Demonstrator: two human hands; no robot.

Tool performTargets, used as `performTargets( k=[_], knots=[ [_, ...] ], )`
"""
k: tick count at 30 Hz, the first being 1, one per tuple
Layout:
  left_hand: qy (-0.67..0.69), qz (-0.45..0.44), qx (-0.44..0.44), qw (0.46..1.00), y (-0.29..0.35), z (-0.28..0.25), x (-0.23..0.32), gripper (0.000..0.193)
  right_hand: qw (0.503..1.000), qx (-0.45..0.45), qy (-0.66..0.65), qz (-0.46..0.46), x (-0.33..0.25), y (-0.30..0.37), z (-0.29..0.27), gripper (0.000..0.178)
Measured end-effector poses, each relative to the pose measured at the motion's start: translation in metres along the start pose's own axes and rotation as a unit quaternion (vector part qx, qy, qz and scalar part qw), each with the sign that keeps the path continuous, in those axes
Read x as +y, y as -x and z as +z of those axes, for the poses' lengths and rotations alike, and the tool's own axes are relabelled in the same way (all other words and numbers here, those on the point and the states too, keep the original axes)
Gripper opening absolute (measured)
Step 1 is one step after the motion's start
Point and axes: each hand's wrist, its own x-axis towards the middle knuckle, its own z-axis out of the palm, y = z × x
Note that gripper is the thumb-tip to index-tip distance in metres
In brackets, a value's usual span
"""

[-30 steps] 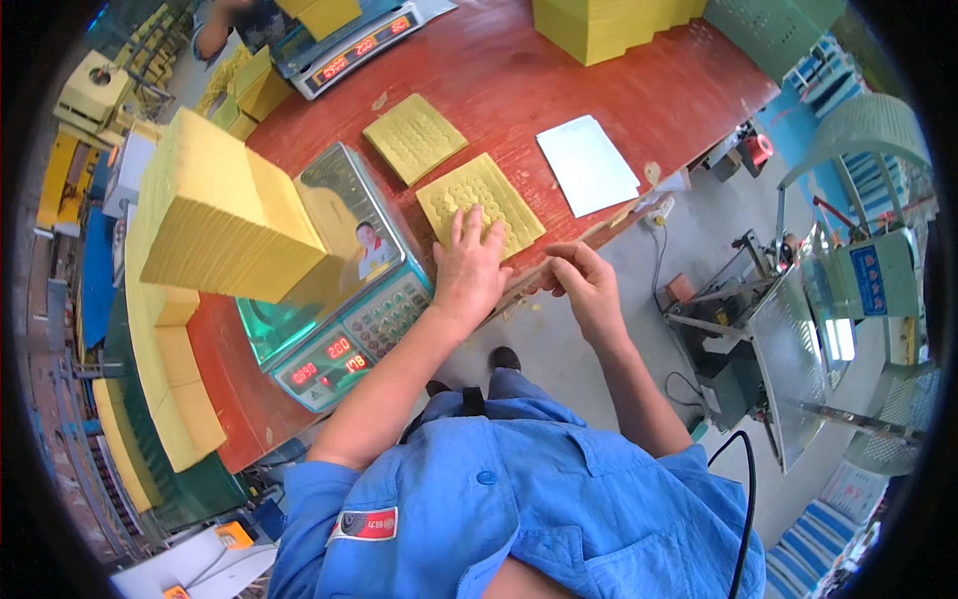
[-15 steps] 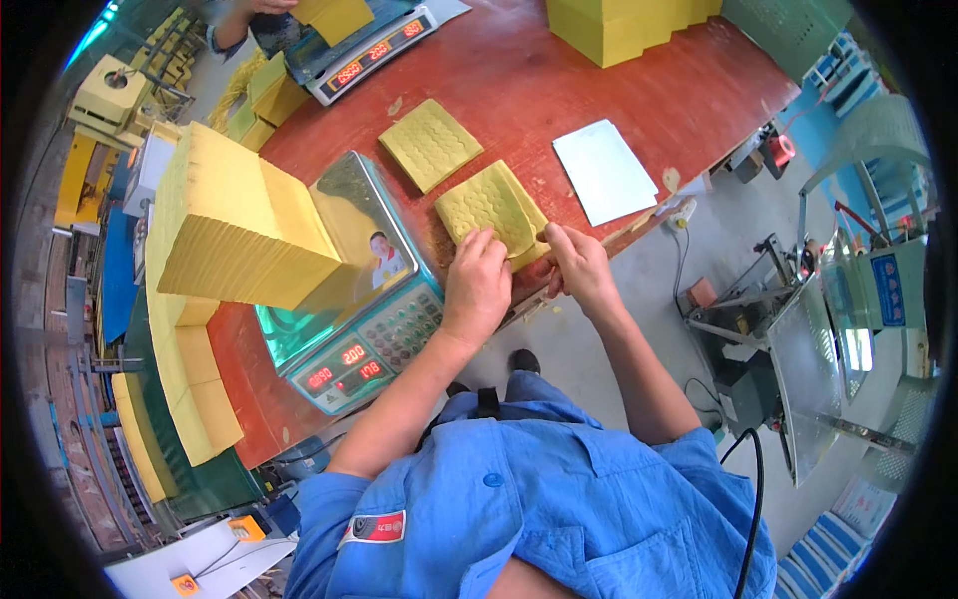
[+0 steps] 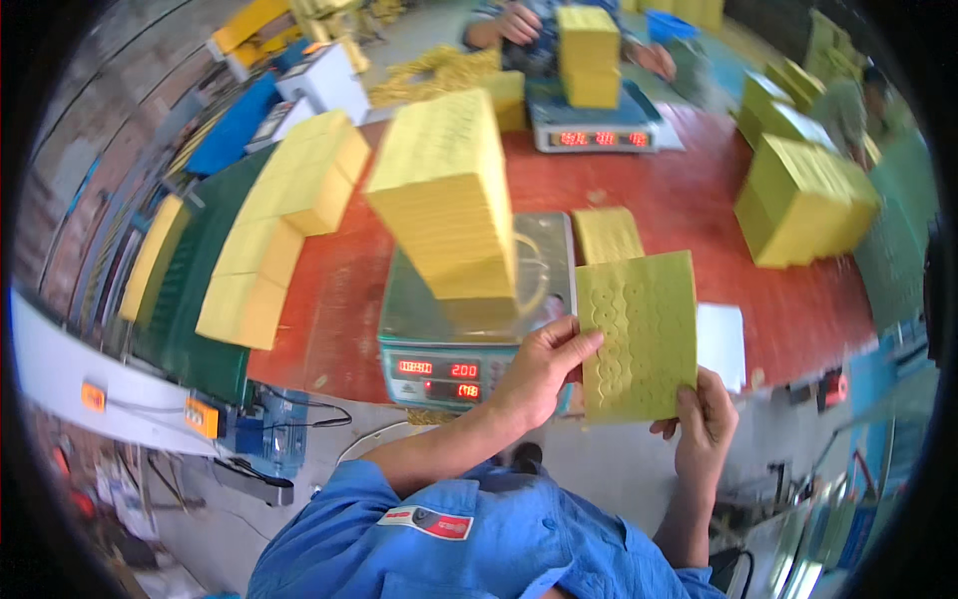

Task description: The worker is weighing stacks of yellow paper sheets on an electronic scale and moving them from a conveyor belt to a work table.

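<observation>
A flat square of yellow embossed paper (image 3: 641, 339) is held up before me, with wavy rows and rings pressed into it. Whether it is one sheet or a thin pad I cannot tell. My left hand (image 3: 544, 371) pinches its left edge, thumb on the face. At its lower right corner, my right hand (image 3: 707, 411) grips with the thumb in front. Left of the hands, a digital scale (image 3: 439, 344) with lit red figures bears a tall yellow paper stack (image 3: 454, 195). Behind the held paper lies another yellow pad (image 3: 607, 235), partly hidden.
A white sheet (image 3: 720, 344) lies on the red table (image 3: 798, 319) at the right. Yellow paper blocks (image 3: 264, 245) line a green surface at the left; more blocks (image 3: 803, 205) stand far right. Across the table a co-worker's hands (image 3: 519, 22) are near a second loaded scale (image 3: 596, 137).
Both hands have raised the embossed paper off the table edge and now hold it upright. The view has swung left and up, bringing the far side and the co-worker into sight.
</observation>
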Motion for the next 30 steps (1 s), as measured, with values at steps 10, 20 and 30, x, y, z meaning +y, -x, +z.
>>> performTargets(
  k=[10, 20, 30],
  knots=[
    [-0.255, 0.326, 0.061, 0.908, 0.055, -0.030, 0.233, 0.026, 0.959, -0.155, 0.060, -0.231, -0.114, -0.105, 0.143, 0.009],
    [-0.365, 0.276, 0.132, 0.879, -0.061, -0.117, 0.290, 0.019, 0.971, -0.188, -0.021, -0.150, -0.100, -0.179, 0.217, 0.041],
    [-0.449, 0.284, 0.169, 0.830, -0.061, -0.126, 0.287, 0.023, 0.968, -0.140, 0.067, -0.198, -0.088, -0.173, 0.222, 0.037]
  ],
)
